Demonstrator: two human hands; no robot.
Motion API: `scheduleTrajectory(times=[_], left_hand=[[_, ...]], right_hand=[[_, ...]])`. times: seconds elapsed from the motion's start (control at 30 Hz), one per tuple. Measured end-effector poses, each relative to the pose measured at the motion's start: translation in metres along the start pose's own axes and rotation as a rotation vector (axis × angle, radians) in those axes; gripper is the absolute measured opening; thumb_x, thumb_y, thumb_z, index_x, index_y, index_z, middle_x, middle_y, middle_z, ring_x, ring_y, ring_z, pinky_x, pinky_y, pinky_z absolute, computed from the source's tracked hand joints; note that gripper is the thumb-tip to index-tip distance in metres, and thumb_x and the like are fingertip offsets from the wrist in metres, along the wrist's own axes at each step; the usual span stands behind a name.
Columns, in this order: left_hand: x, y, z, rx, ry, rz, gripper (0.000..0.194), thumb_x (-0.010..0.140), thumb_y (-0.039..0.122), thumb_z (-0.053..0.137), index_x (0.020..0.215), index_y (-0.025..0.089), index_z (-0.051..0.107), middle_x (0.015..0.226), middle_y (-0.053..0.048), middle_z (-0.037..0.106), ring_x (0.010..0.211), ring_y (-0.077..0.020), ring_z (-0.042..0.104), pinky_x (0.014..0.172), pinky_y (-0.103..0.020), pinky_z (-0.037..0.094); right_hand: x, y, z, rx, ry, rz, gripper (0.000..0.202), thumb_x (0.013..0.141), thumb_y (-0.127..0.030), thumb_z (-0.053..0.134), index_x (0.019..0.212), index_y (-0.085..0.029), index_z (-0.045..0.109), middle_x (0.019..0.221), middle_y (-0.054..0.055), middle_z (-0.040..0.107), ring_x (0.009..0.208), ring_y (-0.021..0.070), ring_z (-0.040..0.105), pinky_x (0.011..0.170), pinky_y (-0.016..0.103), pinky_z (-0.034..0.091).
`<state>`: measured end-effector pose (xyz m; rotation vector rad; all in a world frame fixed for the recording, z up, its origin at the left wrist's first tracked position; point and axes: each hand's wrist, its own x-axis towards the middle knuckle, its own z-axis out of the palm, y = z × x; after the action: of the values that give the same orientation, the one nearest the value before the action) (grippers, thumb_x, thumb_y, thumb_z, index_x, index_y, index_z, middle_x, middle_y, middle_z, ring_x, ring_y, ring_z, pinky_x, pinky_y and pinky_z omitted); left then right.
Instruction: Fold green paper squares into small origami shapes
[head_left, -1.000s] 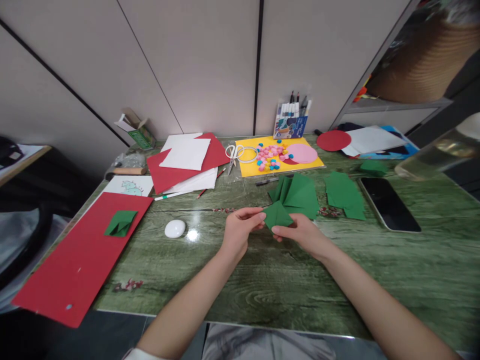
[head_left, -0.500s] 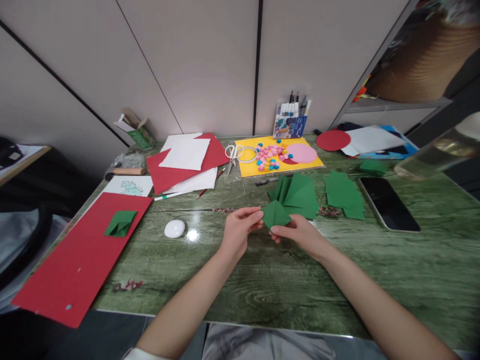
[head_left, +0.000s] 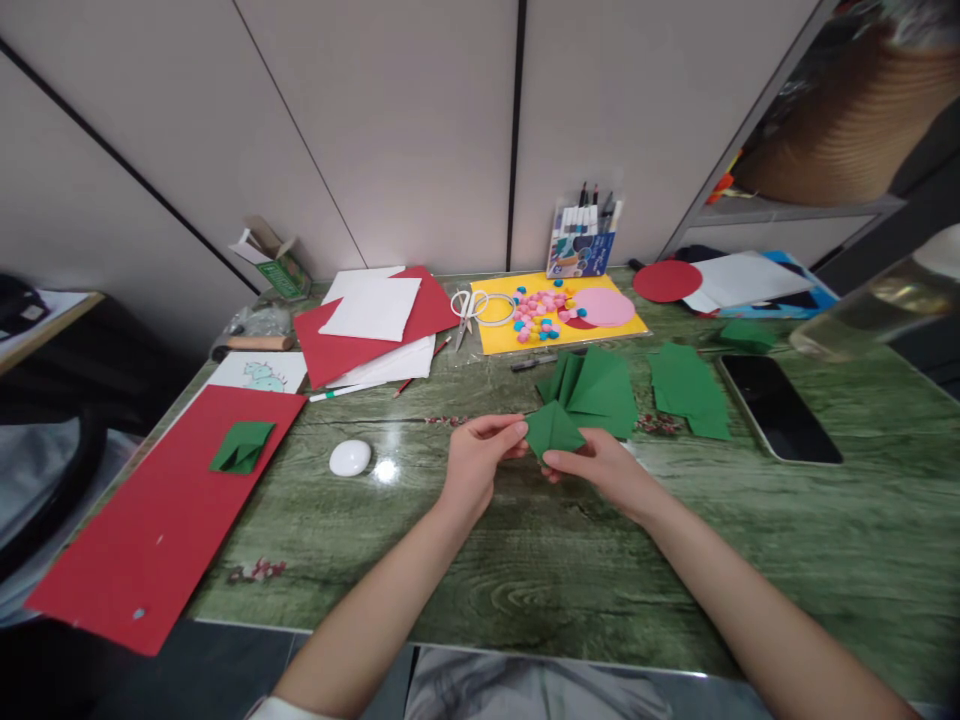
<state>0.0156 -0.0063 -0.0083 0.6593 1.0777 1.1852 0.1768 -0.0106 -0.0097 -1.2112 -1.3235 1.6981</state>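
Between my two hands is a small folded piece of green paper (head_left: 553,430), creased down its middle. My left hand (head_left: 484,450) pinches its left corner between thumb and fingers. At the lower right edge, my right hand (head_left: 600,465) grips it with the thumb on top; its other fingers are partly hidden underneath. Just beyond lies a pile of folded green sheets (head_left: 604,385). Farther right are flat green paper pieces (head_left: 688,390). Another folded green piece (head_left: 243,446) rests on a long red sheet (head_left: 161,520) at the left.
Scissors (head_left: 463,315) and a yellow sheet (head_left: 495,335) bearing small pink, blue and yellow balls lie at the back. A phone (head_left: 780,408) is at the right, near a clear container (head_left: 847,320). A white rounded object (head_left: 350,457) sits left of my hands.
Almost nothing differs. Both hands keep the same hold on the folded green paper, and the whole view shifts very slightly.
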Motion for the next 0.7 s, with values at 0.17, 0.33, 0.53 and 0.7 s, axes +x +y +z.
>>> scheduleTrajectory(times=[0.17, 0.33, 0.53, 0.7], left_hand=[[-0.0026, -0.0027, 0.0020, 0.100, -0.046, 0.088, 0.016, 0.059, 0.023, 0.074, 0.073, 0.015, 0.071, 0.059, -0.001, 0.067, 0.051, -0.0084, 0.058, 0.055, -0.020, 0.049], [-0.0056, -0.0028, 0.0021, 0.185, -0.077, 0.149, 0.018, 0.060, 0.022, 0.073, 0.077, 0.018, 0.072, 0.068, -0.002, 0.070, 0.057, -0.0100, 0.061, 0.059, -0.021, 0.051], [-0.0055, -0.0035, 0.0003, 0.204, -0.083, 0.156, 0.022, 0.058, 0.022, 0.074, 0.079, 0.018, 0.071, 0.073, -0.003, 0.071, 0.061, -0.0120, 0.063, 0.062, -0.023, 0.052], [-0.0046, -0.0054, 0.0005, 0.163, -0.087, 0.144, 0.020, 0.058, 0.021, 0.074, 0.078, 0.019, 0.071, 0.069, -0.001, 0.070, 0.059, -0.0112, 0.063, 0.060, -0.022, 0.052]], right_hand=[[0.0009, 0.0002, -0.0055, -0.017, 0.058, -0.111, 0.021, 0.072, -0.034, 0.064, 0.081, -0.015, 0.068, 0.079, 0.003, 0.068, 0.075, 0.0170, 0.059, 0.072, 0.028, 0.043], [0.0004, -0.0011, -0.0079, -0.065, 0.113, -0.127, 0.019, 0.071, -0.034, 0.066, 0.079, -0.017, 0.069, 0.079, 0.002, 0.069, 0.073, 0.0168, 0.059, 0.070, 0.027, 0.044], [-0.0007, -0.0034, -0.0076, -0.115, 0.169, -0.124, 0.021, 0.069, -0.036, 0.066, 0.079, -0.018, 0.070, 0.074, 0.000, 0.068, 0.068, 0.0157, 0.058, 0.065, 0.026, 0.043], [-0.0003, -0.0037, -0.0060, -0.172, 0.194, -0.130, 0.024, 0.070, -0.038, 0.064, 0.080, -0.017, 0.070, 0.073, 0.001, 0.068, 0.067, 0.0166, 0.058, 0.064, 0.027, 0.043]])
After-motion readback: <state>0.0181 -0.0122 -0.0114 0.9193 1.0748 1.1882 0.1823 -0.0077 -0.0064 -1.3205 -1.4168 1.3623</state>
